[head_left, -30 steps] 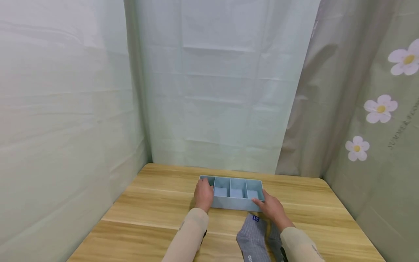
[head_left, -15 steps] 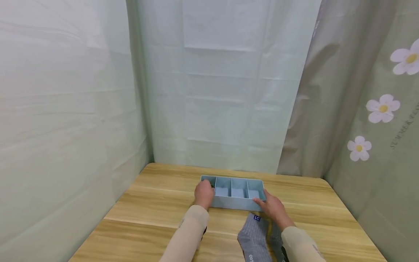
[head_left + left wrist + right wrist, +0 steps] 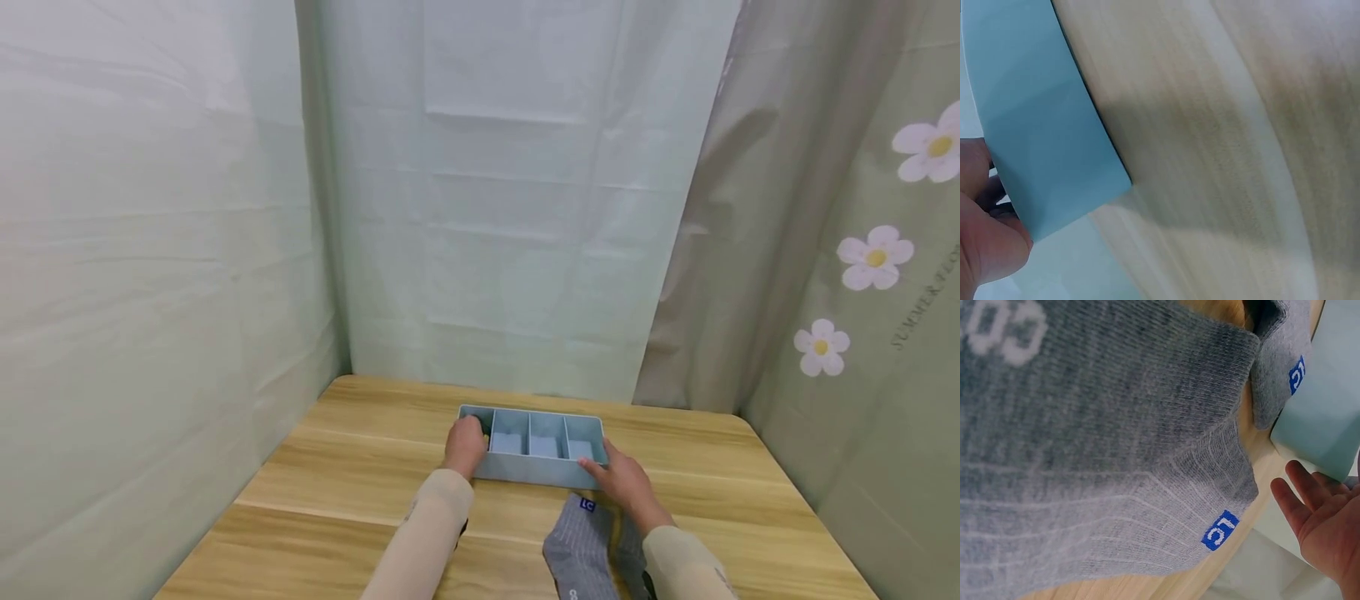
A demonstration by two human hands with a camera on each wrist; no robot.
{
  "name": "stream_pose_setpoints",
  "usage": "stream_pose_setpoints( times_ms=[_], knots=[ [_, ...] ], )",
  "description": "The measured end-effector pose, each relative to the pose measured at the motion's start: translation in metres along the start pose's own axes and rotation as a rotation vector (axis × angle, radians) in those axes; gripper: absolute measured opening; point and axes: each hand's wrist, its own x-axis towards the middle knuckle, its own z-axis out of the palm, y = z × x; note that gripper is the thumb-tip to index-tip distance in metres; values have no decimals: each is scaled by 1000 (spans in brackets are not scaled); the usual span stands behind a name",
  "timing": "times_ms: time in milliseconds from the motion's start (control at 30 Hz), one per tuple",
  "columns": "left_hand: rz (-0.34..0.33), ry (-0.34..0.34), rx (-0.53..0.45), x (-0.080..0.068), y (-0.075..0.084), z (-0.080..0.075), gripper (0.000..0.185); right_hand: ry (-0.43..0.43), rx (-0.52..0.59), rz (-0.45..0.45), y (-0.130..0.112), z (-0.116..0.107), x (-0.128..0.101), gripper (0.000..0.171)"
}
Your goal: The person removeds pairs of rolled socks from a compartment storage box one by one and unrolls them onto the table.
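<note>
A light blue tray [image 3: 525, 472] with several compartments lies across the wooden table [image 3: 352, 467]. My left hand [image 3: 465, 446] grips its left end, fingers curled over the rim into the end compartment. In the left wrist view the left hand [image 3: 988, 240] holds the tray's outer wall [image 3: 1041, 125]. My right hand [image 3: 622, 482] rests at the tray's right front corner. The right wrist view shows the right hand [image 3: 1325, 525] with palm and fingers straight beside the tray [image 3: 1329, 406]. Grey socks [image 3: 581, 542] with blue tags lie just in front, filling the right wrist view [image 3: 1097, 425].
Pale green curtains [image 3: 487, 208] close off the table at the back and left. A flowered curtain [image 3: 862, 275] hangs on the right. Bare wood lies left of the tray and behind it.
Both hands stay at the tray's ends. The tray and hands have barely shifted; the head view has moved a little.
</note>
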Motion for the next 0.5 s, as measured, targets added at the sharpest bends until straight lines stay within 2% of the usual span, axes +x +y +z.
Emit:
stream_pose_setpoints(
  times_ms=[133,233,267,333,467,500],
  knots=[
    [27,-14,17,0,1,0,12,5,1,-11,0,1,-1,79],
    [5,-4,-12,2,-1,1,9,15,0,-26,-1,0,-2,78],
    [13,27,-19,2,-2,2,8,18,0,-29,-1,0,-2,78],
    [-3,39,-39,3,-1,1,7,21,0,-33,-1,0,-2,79],
    [-21,-8,-17,4,5,-2,6,20,1,-27,-2,-1,-3,79],
    [-42,-48,-11,4,8,-4,6,20,2,-25,-2,-1,-3,78]
  ],
)
